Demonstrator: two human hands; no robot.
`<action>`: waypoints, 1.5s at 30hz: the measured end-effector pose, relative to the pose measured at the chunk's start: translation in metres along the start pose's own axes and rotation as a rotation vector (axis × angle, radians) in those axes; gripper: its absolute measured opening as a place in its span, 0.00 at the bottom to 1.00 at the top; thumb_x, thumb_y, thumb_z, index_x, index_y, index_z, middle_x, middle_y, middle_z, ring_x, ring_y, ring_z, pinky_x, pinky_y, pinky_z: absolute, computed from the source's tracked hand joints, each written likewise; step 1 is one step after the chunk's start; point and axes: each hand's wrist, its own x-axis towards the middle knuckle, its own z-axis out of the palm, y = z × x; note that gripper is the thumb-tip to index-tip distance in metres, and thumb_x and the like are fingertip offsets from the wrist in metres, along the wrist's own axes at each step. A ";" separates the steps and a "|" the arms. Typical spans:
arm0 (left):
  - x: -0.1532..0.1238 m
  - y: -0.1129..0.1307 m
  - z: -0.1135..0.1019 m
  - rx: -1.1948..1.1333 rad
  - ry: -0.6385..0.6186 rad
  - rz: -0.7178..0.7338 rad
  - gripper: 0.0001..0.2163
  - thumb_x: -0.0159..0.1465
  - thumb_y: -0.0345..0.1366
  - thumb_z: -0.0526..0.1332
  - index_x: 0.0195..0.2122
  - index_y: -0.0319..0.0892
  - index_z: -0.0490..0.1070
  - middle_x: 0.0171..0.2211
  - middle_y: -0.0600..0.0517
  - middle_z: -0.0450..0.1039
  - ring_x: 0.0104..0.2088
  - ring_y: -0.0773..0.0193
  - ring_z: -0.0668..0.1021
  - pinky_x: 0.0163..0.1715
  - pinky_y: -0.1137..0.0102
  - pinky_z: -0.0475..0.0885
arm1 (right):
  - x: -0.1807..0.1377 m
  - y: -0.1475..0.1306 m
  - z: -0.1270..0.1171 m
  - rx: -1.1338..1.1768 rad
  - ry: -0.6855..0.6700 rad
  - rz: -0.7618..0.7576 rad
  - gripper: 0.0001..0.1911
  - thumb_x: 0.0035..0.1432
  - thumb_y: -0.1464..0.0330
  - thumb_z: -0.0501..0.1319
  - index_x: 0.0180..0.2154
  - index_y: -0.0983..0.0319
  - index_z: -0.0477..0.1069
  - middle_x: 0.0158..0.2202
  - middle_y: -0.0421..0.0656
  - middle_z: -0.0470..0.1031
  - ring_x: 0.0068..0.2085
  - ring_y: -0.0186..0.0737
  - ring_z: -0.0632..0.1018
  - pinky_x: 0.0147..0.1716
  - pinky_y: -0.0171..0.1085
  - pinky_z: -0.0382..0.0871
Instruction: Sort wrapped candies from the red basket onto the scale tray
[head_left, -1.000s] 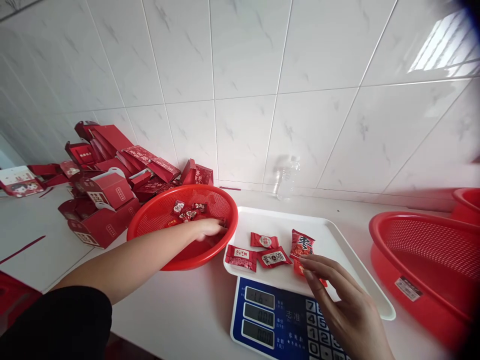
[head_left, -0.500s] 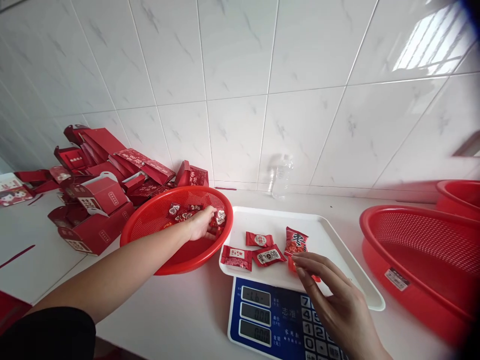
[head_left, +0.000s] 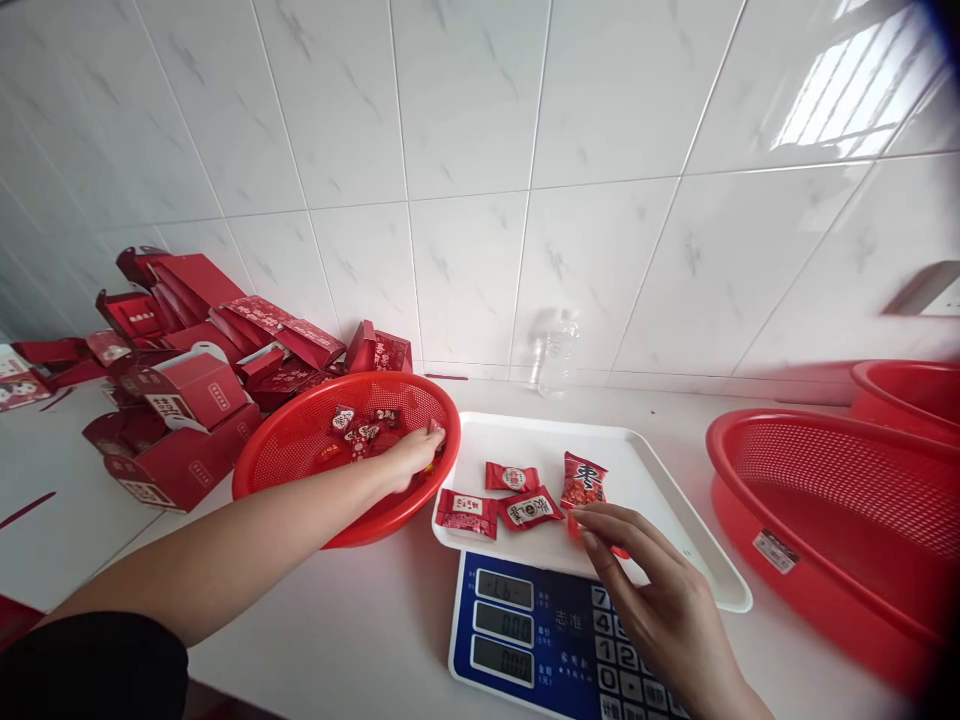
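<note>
My left hand point(head_left: 411, 458) reaches into a red perforated basket point(head_left: 259, 490), its fingers curled down at the right inner side by a red wrapper; what lies under them is hidden. Several small wrapped candies point(head_left: 364, 433) lie in the basket. My right hand point(head_left: 660, 590) hovers over the near edge of a white tray point(head_left: 637, 470), thumb and forefinger apart. On the tray are a red date packet point(head_left: 583, 481) and three flat red packets, one of them point(head_left: 530, 509) in the middle. Another bright red item point(head_left: 574, 526) is mostly hidden behind my right fingers.
The tray rests on a blue digital scale point(head_left: 555, 640) with keys and displays. Red cardboard boxes point(head_left: 202, 390) are heaped at the left. A clear bottle point(head_left: 559, 355) stands by the tiled wall. Another red basket point(head_left: 750, 480) stands at the right, with one more behind.
My left hand has shifted slightly within the basket, its thumb now covering more of the candy at the right side. The right hand keeps its place over the tray. The view has moved slightly.
</note>
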 end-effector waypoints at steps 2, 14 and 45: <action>-0.004 0.008 -0.005 -0.005 0.012 0.025 0.16 0.68 0.40 0.61 0.54 0.40 0.70 0.52 0.45 0.73 0.46 0.56 0.78 0.44 0.56 0.77 | 0.001 0.001 -0.001 -0.011 -0.020 -0.032 0.10 0.66 0.64 0.59 0.41 0.58 0.79 0.42 0.50 0.79 0.42 0.46 0.81 0.16 0.29 0.74; -0.121 0.017 0.002 0.247 -0.270 0.545 0.08 0.62 0.43 0.67 0.36 0.46 0.77 0.35 0.52 0.77 0.39 0.61 0.78 0.40 0.72 0.73 | 0.006 -0.014 -0.013 0.037 0.001 -0.231 0.14 0.69 0.60 0.57 0.49 0.58 0.75 0.37 0.47 0.80 0.34 0.41 0.81 0.33 0.38 0.78; -0.102 -0.007 0.029 1.339 -0.081 0.752 0.15 0.68 0.30 0.50 0.46 0.46 0.77 0.40 0.45 0.77 0.42 0.50 0.79 0.34 0.64 0.69 | 0.009 -0.010 -0.029 -0.451 -0.098 0.002 0.10 0.66 0.69 0.58 0.46 0.60 0.76 0.43 0.48 0.82 0.45 0.50 0.81 0.43 0.51 0.76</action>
